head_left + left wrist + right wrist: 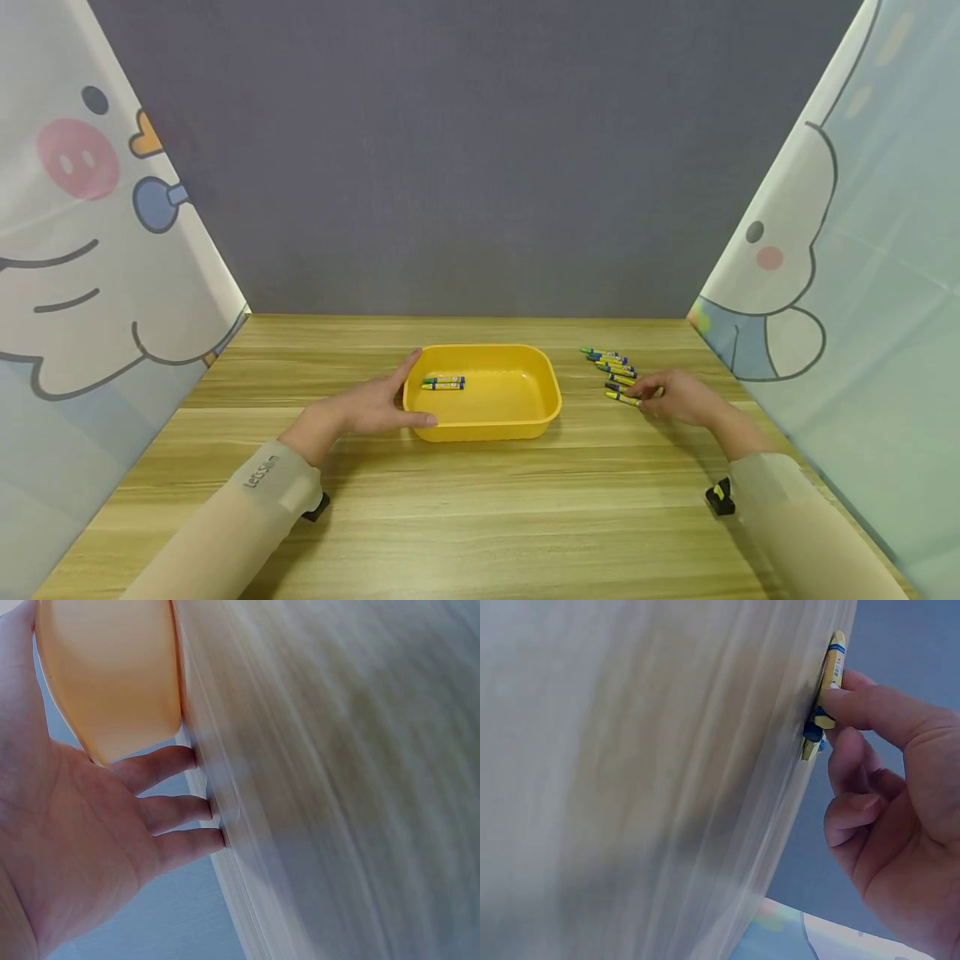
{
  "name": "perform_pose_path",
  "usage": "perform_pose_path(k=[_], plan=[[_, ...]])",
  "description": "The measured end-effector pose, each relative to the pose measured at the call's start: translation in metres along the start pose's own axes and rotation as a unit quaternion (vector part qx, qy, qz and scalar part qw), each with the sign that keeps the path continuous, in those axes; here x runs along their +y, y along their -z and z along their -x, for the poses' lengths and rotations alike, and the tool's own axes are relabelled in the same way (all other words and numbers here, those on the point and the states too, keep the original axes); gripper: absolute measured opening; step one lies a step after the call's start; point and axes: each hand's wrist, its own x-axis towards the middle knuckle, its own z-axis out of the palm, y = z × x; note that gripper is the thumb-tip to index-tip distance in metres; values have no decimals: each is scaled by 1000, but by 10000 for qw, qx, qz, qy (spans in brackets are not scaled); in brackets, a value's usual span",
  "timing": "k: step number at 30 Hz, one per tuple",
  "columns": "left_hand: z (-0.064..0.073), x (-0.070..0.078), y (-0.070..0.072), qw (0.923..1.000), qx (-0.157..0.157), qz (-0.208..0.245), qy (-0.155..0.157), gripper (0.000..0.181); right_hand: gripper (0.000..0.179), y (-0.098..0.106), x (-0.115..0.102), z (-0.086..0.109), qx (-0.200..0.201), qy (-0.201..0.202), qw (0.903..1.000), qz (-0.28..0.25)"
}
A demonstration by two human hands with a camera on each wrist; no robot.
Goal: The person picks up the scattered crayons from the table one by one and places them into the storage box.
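Grey backdrop and cartoon-printed side curtains close in a wooden counter (480, 508). Toward the left, the left hand (367, 408) lies flat and released, straight fingers pressed against the left wall of a yellow tray (540, 408) that sits mid-counter; the left wrist view shows the palm on the tray's side with fingertips (187, 759) touching the wood. Two crayons (443, 382) lie side by side in the tray's left part. Right of the tray, well apart from it, a row of crayons (611, 363) lies on the counter. At the row's near end the right hand (678, 397) pinches one yellow crayon (622, 398), its grip grasping it against the wood.
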Motion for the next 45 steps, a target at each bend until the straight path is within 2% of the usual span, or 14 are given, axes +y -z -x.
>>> perform_pose_path(k=[5, 9, 14, 21, 29, 36, 45], plan=[[0, 0, 0, 10000, 14, -36, -20, 131, 24, 1, -6, -4, 203, 141, 9997, 12], [0, 1, 0, 10000, 20, -38, 18, 131, 27, 3, -19, -11, 208, 145, 9995, -180], [0, 1, 0, 10000, 19, 5, 26, 131, 29, 7, -43, -19, 104, 175, 9992, -335], [-1, 1, 0, 10000, 17, -21, 16, 130, 26, 7, -80, -32, 175, 563, 9980, -242], [-1, -1, 0, 10000, 26, -10, 27, 132, 29, 2, -121, -52, -69, 654, 9959, -624], [-1, -1, 0, 10000, 75, -34, 25, 133, 26, -17, -155, -75, -239, 1028, 9906, -874], [-1, 0, -1, 9998, 123, -141, 17, 132, 26, -61, -190, -106, -535, 1159, 9811, -1455]])
